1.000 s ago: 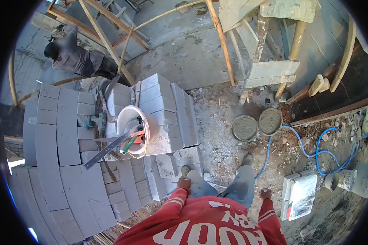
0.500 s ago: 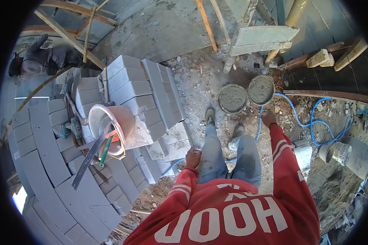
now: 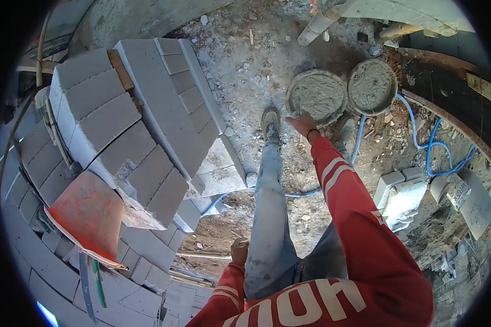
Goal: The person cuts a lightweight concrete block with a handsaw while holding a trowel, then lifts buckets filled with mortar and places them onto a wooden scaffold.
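My right hand (image 3: 304, 124) reaches down to the near rim of a round pan of wet grey mortar (image 3: 317, 94), fingers stretched out and apart at its edge. I cannot tell whether they press on it. A second round pan of mortar (image 3: 372, 87) stands close beside it on the right. Low beside my left thigh hangs my left hand (image 3: 239, 250), its fingers curled in; whatever they hold, if anything, is hidden.
Stacked grey blocks (image 3: 163, 103) fill the left side. A reddish bucket (image 3: 90, 210) lies tipped on them, with a green handle (image 3: 99, 280) showing below. A blue hose (image 3: 360, 139) crosses the rubble floor. Dark boards (image 3: 447, 82) edge the right.
My right hand has moved left, from below the right-hand pan to the rim of the left-hand one. I am closer to the pans, and the bucket now shows its outer side.
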The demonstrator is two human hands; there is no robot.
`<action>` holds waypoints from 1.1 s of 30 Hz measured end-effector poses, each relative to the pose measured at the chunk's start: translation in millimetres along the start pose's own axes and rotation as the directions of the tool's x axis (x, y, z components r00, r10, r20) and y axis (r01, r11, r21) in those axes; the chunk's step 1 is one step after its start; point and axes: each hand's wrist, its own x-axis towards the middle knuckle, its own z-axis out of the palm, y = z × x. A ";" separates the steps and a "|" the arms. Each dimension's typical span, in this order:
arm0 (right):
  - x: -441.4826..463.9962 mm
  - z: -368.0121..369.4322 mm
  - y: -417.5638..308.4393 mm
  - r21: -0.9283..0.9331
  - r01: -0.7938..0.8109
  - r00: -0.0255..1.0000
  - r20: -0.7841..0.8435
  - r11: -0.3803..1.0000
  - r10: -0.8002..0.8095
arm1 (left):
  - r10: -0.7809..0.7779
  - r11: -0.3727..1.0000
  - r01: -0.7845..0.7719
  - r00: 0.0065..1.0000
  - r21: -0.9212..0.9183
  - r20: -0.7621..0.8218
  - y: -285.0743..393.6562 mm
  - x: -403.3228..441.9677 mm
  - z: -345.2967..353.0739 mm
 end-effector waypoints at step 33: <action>-632.3 -459.3 -328.8 -0.009 0.375 0.797 -0.507 0.927 -0.327 | 0.983 0.015 -0.992 -0.009 -0.129 0.182 405.7 -146.4 -31.1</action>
